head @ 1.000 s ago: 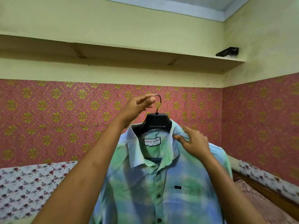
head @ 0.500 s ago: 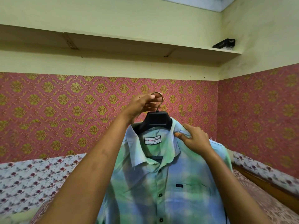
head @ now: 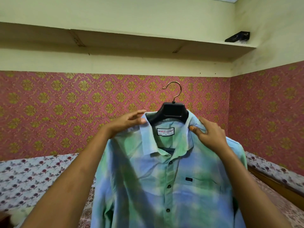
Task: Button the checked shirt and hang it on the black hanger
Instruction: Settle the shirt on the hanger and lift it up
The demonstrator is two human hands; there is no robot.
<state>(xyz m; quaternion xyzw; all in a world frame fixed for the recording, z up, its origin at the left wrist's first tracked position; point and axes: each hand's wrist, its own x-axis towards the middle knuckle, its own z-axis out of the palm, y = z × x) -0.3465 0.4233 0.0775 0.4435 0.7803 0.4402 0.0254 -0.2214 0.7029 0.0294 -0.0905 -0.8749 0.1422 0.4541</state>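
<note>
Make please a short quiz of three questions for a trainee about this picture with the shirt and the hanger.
1. True or false: the left hand holds the metal hook of the black hanger.
2. Which hand pinches the checked shirt at the collar with its thumb on the front? A) left B) right C) neither
3. In what state are the buttons that show below the collar?

Key
1. False. The hook stands free above both hands; the left hand is at the collar's edge.
2. B, the right hand.
3. Fastened; the placket is closed.
</note>
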